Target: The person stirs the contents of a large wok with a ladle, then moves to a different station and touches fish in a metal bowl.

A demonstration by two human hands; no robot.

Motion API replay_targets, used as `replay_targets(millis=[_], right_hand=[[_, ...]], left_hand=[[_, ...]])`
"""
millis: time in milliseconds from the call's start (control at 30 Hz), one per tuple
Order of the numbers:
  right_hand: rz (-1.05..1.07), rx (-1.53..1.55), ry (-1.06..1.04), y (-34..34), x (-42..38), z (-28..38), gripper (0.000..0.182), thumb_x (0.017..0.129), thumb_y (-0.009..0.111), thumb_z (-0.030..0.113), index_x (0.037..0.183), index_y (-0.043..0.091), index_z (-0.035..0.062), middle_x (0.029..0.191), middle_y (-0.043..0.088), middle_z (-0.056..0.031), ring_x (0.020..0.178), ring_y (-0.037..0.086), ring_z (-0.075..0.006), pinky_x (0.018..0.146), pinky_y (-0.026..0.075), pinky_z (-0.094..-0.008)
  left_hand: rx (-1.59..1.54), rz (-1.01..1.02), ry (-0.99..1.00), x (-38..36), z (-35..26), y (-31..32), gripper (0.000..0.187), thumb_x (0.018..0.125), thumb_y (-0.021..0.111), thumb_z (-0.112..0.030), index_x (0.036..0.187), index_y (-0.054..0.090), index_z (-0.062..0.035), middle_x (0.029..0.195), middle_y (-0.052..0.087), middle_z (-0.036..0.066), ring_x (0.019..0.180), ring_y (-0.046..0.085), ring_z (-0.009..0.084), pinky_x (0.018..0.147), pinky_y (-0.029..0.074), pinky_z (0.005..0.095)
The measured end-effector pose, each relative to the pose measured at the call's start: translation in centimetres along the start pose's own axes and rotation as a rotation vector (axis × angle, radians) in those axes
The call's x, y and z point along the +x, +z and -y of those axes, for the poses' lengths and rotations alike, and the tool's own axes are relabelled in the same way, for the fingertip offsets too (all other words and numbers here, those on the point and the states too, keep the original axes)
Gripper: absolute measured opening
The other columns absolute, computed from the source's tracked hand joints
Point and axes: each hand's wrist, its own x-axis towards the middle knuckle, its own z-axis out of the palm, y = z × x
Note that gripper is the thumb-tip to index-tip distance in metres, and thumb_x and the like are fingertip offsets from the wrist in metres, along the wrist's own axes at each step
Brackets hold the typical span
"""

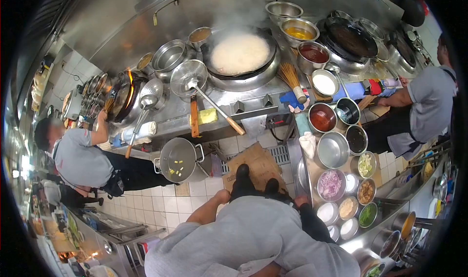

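My left hand (223, 195) shows as a small rounded shape beside my grey shirt, low over the tiled floor. Its fingers cannot be made out. At my right side, past a black sleeve, my right hand (301, 200) is partly hidden near the prep counter's edge. Its fingers are too small to read. Nearest to it are a bowl of chopped red onion (331, 184) and a bare metal pot (333, 149). Ahead, a wok of pale, steaming liquid (240, 54) sits on the range. A wire strainer (189, 78) and a long-handled ladle (219, 109) lie left of it.
A large pot with a few yellow-green pieces (178, 159) stands front left. Cardboard (253, 167) covers the floor by my shoes. One co-worker (84, 155) works at a flaming wok on the left, another (425, 94) on the right. A bamboo brush (291, 82) lies by the wok.
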Motion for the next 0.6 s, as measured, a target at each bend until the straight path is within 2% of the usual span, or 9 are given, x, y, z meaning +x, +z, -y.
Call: replay_targets(millis=[233, 300, 400, 500, 600], right_hand=[[0.062, 0.071, 0.085, -1.3, -0.4, 1.2, 0.031, 0.074, 0.043, 0.028, 0.084, 0.064, 0.0067, 0.092, 0.060, -0.0164, 0.086, 0.057, -0.0329, 0.080, 0.042, -0.0424], [0.120, 0.037, 0.061, -5.7, -1.9, 3.9, 0.032, 0.074, 0.044, 0.030, 0.086, 0.064, 0.0080, 0.094, 0.059, -0.0156, 0.088, 0.056, -0.0329, 0.082, 0.042, -0.0407], [0.120, 0.204, 0.205, -3.6, -1.2, 2.8, 0.033, 0.073, 0.045, 0.034, 0.089, 0.064, 0.0116, 0.097, 0.059, -0.0138, 0.090, 0.055, -0.0334, 0.084, 0.041, -0.0389], [0.105, 0.154, 0.186, -2.6, -0.6, 2.0, 0.033, 0.072, 0.046, 0.036, 0.090, 0.064, 0.0140, 0.098, 0.059, -0.0122, 0.091, 0.055, -0.0334, 0.084, 0.041, -0.0392], [0.143, 0.076, 0.171, -6.3, -2.3, 4.3, 0.033, 0.073, 0.046, 0.036, 0.091, 0.064, 0.0138, 0.098, 0.059, -0.0126, 0.091, 0.055, -0.0330, 0.084, 0.041, -0.0397]], left_hand=[[-0.016, -0.006, 0.003, 0.3, 0.7, 0.6, 0.023, 0.070, 0.048, -0.020, 0.070, 0.062, -0.0016, 0.078, 0.060, 0.020, 0.076, 0.057, 0.0337, 0.069, 0.046, 0.0392], [-0.046, -0.024, -0.003, 0.1, 0.5, 0.6, 0.024, 0.070, 0.048, -0.020, 0.070, 0.062, -0.0010, 0.078, 0.060, 0.020, 0.076, 0.057, 0.0338, 0.069, 0.046, 0.0392], [-0.012, 0.015, -0.020, -0.3, -0.1, 0.0, 0.025, 0.070, 0.047, -0.021, 0.070, 0.062, -0.0003, 0.079, 0.060, 0.020, 0.076, 0.058, 0.0337, 0.069, 0.046, 0.0393], [-0.082, -0.013, -0.072, -0.6, -0.9, -0.6, 0.024, 0.070, 0.047, -0.020, 0.069, 0.061, -0.0003, 0.078, 0.060, 0.020, 0.076, 0.058, 0.0337, 0.069, 0.046, 0.0396], [0.087, 0.016, 0.096, 1.1, 1.4, 2.2, 0.024, 0.070, 0.047, -0.019, 0.068, 0.061, -0.0005, 0.078, 0.060, 0.021, 0.076, 0.058, 0.0333, 0.069, 0.046, 0.0396]])
